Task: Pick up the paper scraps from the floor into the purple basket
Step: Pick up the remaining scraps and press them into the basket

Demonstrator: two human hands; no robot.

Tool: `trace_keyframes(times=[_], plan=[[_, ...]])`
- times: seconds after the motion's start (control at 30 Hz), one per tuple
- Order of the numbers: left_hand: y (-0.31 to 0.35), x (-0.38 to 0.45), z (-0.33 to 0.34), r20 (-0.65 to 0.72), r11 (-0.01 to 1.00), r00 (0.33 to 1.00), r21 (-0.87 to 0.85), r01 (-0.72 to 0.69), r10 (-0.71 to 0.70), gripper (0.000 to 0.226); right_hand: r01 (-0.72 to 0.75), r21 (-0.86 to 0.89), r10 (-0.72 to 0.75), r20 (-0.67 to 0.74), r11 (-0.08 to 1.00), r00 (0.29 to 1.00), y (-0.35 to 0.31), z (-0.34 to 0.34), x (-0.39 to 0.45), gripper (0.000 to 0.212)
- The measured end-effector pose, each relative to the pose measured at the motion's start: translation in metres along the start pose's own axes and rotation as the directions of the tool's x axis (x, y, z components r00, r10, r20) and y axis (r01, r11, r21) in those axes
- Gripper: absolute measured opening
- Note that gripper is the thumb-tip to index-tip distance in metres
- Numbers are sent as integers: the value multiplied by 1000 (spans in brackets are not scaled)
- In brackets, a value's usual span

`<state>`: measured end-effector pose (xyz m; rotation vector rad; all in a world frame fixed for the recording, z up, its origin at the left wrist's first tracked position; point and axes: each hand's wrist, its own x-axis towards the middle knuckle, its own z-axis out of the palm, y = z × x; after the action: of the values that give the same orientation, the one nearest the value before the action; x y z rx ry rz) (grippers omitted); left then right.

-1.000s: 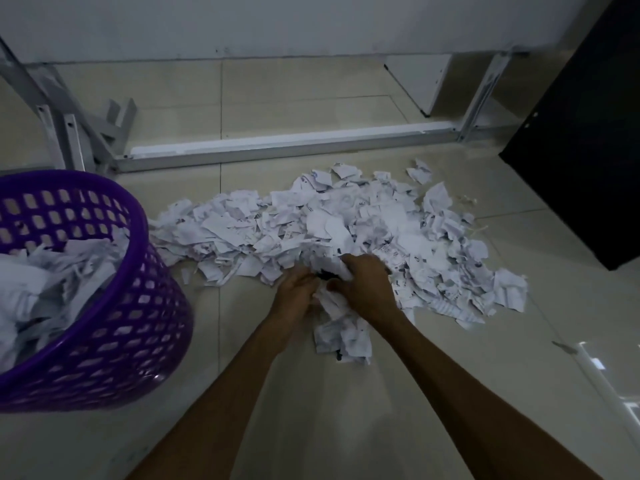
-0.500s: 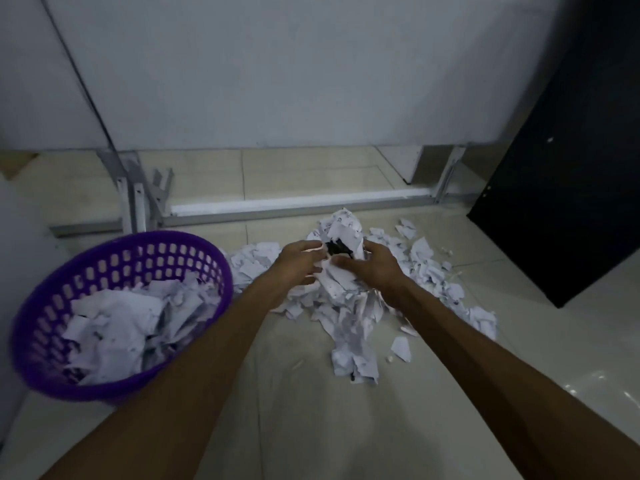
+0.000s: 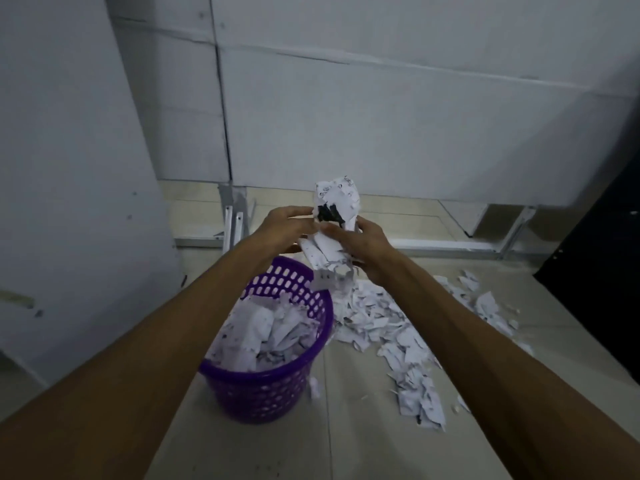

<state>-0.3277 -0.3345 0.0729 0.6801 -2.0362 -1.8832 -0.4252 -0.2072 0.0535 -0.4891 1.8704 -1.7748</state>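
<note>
My left hand and my right hand together clasp a bundle of white paper scraps, raised in the air just beyond the far rim of the purple basket. A few scraps dangle from the bundle's underside over the rim. The basket stands on the floor, well filled with white scraps. To its right a loose pile of paper scraps spreads over the tiled floor.
A white wall panel stands close on the left. A metal frame rail runs along the floor behind the pile. A black panel stands at the right edge.
Both hands have lifted the gathered bundle off the floor pile and carried it up and left, over the basket's rim. The view has tilted up.
</note>
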Motion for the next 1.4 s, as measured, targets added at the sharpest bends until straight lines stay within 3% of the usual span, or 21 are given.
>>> trace_keyframes(times=[0.07,0.2,0.37,0.57,0.7,0.8,1.2,1.3,1.4], plan=[[-12,-5,-18,-19,1000,1000,-26,9,-9,39,-18,26,18,6,1000,1000,10,23,-2,25],[-44,-9,-43,-55,995,996,-75,68,-72,45,-98,44,96,46,994,994,30,51,-1,35],[-72,-18,-59,-73,992,989,-3,129,-128,45,-120,-64,125,76,991,989,61,80,4,32],[-96,-18,-81,-96,979,984,121,162,-151,64,-202,-114,219,175,973,960,74,100,5,41],[-104,-23,-96,-124,921,984,353,167,-131,44,-229,-348,306,183,909,935,77,107,6,40],[-112,-25,-100,-103,902,982,389,184,-156,36,-239,-468,348,160,851,924,78,105,6,57],[-115,-19,-98,-86,901,974,370,228,-211,48,-114,-614,276,175,781,945,51,87,2,68],[-115,-19,-100,-104,899,971,369,237,-214,54,-67,-661,196,122,748,973,42,80,2,72],[-115,-19,-102,-101,897,976,385,219,-195,52,6,-743,56,58,670,997,43,73,6,57]])
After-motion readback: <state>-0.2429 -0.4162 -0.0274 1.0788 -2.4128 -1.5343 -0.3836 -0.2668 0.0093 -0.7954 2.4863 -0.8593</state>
